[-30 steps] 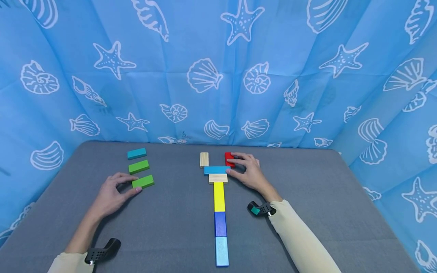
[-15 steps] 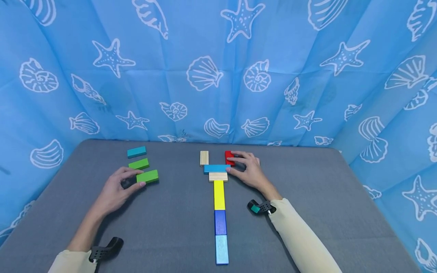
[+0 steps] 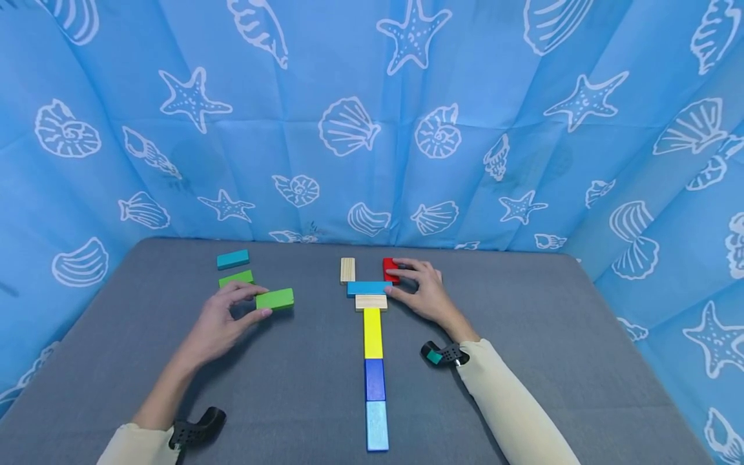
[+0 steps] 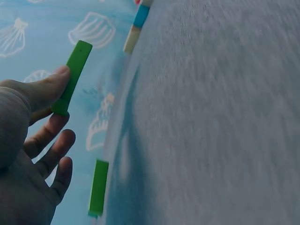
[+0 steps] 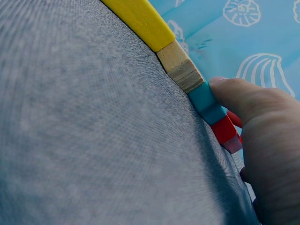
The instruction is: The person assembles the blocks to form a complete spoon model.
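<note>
My left hand point(image 3: 227, 323) pinches a green block point(image 3: 275, 299) between thumb and fingers, held above the table. In the left wrist view the same green block point(image 4: 72, 77) stands apart from the tabletop. My right hand point(image 3: 423, 292) rests at the far end of a block layout, its fingers touching a red block point(image 3: 390, 268). Its thumb touches the right end of a blue crosswise block point(image 3: 367, 288), also plain in the right wrist view. A plain wooden block point(image 3: 347, 270) lies beyond that blue block's left end; another wooden block point(image 3: 371, 302) lies just nearer.
A yellow block point(image 3: 372, 332), a dark blue block point(image 3: 374, 380) and a light blue block point(image 3: 376, 426) run toward me in line. Left, a second green block point(image 3: 235, 279) and a teal block point(image 3: 232, 259) lie on the grey table point(image 3: 494, 400). A blue patterned curtain point(image 3: 395, 181) stands behind.
My left hand has lifted the nearer green block off the table and carried it to the right. The right hand and the laid-out blocks have stayed put.
</note>
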Tool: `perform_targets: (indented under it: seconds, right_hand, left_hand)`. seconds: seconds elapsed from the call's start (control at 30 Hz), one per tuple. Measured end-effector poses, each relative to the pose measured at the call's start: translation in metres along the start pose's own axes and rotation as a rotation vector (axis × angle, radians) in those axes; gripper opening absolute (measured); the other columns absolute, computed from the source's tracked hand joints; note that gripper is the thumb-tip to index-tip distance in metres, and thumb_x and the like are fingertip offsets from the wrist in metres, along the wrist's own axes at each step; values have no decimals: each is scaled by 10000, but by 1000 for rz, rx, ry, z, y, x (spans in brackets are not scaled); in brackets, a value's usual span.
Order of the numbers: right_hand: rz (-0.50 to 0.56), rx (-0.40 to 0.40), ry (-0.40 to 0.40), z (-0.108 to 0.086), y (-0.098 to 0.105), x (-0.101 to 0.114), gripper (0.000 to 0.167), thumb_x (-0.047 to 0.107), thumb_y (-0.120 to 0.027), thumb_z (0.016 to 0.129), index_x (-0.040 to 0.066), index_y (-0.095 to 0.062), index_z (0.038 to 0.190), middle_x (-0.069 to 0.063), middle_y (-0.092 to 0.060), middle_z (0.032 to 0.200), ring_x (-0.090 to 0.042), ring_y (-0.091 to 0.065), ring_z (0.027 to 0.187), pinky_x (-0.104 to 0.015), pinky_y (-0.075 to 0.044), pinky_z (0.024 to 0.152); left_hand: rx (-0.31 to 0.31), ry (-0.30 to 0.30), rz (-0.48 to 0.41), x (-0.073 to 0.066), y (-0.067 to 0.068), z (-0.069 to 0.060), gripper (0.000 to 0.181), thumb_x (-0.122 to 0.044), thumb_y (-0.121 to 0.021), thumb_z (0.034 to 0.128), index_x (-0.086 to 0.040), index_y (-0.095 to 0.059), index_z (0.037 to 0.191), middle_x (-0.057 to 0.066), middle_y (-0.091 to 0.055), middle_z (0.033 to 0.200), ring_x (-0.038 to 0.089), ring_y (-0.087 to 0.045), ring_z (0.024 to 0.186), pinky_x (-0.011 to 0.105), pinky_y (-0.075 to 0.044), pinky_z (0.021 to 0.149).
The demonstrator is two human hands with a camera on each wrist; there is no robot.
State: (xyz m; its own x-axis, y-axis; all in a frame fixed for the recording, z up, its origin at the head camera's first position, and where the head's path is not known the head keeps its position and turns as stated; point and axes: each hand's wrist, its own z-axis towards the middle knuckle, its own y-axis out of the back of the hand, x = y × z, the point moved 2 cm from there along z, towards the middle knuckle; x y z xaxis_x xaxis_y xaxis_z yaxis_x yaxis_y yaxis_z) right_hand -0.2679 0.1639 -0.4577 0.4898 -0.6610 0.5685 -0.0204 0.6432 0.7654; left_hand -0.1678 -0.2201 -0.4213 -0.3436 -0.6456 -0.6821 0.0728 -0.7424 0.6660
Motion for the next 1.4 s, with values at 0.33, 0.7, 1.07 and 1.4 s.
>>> perform_targets:
  seconds: [0.33,0.7,1.07,1.4]
  right_hand:
    - [18,-13,11,0,0,0,439,313,-800,886,137,-725,1281,-83,-545,1465,-342,-431,1308,-556,-273,998]
    - [9,-2,-10,1,0,0,447,320,-798,890,140,-719,1290,-79,-536,1475,-333,-424,1309,-550,-272,1005]
    - [17,2,-1,0,0,0,446,320,-795,891,142,-717,1292,-83,-537,1474,-335,-428,1303,-549,-274,998]
    - [16,-2,9,1,0,-2,448,331,-789,895,134,-717,1290,-84,-541,1469,-332,-433,1301,-550,-278,988]
  left_hand:
    - [46,13,-60,-23,-23,32,366,-239,-772,924,-74,-709,1244,123,-624,1197,316,-582,1085,573,-448,940]
    - [65,4,-84,-48,-56,78,349,-213,-769,925,-63,-708,1234,131,-618,1196,331,-572,1086,545,-454,944]
    - [125,42,-4,-57,-95,107,373,-234,-767,928,-72,-712,1260,145,-625,1197,331,-546,1102,539,-405,960]
    - [181,94,84,-62,-117,120,385,-276,-747,944,-103,-705,1286,96,-627,1269,302,-507,1201,545,-334,1036]
